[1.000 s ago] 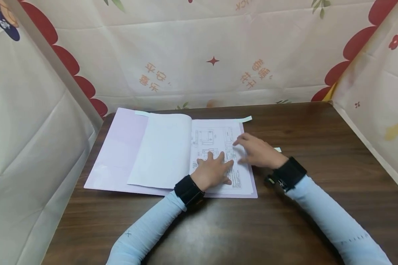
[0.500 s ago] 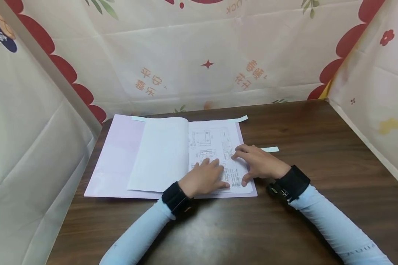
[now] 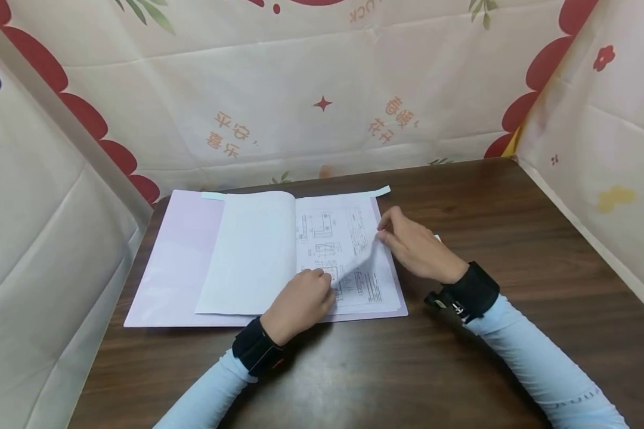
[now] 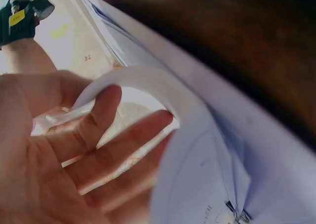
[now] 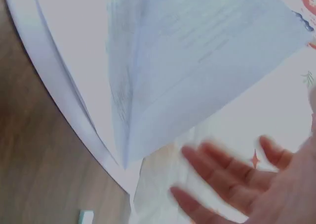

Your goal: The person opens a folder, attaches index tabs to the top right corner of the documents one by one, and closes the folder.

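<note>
Between left hand [image 3: 299, 302] and right hand [image 3: 421, 247] slants a page [image 3: 358, 260].

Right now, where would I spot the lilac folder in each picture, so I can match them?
Head: the lilac folder lies open a little left of centre, under white pages.
Left wrist: the lilac folder is a slanting band, running toward the lower right.
Right wrist: the lilac folder is a curving strip down the left side.
Shared landmark: the brown table, bordering the folder in all three views.
</note>
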Demonstrator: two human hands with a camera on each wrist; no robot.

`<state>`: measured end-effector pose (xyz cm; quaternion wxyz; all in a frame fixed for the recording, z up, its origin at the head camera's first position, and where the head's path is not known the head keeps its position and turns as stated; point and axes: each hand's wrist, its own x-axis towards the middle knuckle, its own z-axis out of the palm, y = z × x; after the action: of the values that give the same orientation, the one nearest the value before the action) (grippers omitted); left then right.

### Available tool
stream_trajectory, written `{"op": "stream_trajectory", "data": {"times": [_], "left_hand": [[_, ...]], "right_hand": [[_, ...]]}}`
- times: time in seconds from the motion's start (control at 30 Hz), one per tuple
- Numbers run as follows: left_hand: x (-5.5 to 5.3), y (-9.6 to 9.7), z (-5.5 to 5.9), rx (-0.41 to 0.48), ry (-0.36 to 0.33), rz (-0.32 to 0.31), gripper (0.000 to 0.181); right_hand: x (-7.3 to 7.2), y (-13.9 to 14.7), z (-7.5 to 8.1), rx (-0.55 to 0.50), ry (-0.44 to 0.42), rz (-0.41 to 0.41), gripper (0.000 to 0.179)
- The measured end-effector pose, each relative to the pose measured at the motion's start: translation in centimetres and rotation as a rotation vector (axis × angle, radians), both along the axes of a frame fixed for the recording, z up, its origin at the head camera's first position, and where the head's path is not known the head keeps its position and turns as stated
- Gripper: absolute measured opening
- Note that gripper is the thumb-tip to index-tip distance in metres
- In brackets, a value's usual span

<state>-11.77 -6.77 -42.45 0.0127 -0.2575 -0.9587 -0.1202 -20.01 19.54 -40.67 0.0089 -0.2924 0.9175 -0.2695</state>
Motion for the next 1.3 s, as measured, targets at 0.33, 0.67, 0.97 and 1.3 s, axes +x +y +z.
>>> {"op": "stream_trajectory", "data": {"times": [0.33, 0.67, 0.97, 1.3], "left_hand": [[1.1, -1.7, 0.8, 0.016, 0.217, 0.184, 0.021], [3.9, -6.2, 1.5, -0.005, 0.190, 0.419, 0.042], [5.1, -9.6, 1.1, -0.050, 0.144, 0.503, 0.050], [5.5, -10.5, 0.6, -0.133, 0.120, 0.440, 0.056]], "right_hand": [[0.1, -1.2, -2.3, 0.289, -0.007, 0.048, 0.071], [0.4, -1.6, -2.6, 0.320, -0.019, 0.011, 0.078], [0.2, -1.6, -2.6, 0.321, -0.012, 0.017, 0.077], [0.4, -1.8, -2.4, 0.325, -0.031, 0.028, 0.077]]}}
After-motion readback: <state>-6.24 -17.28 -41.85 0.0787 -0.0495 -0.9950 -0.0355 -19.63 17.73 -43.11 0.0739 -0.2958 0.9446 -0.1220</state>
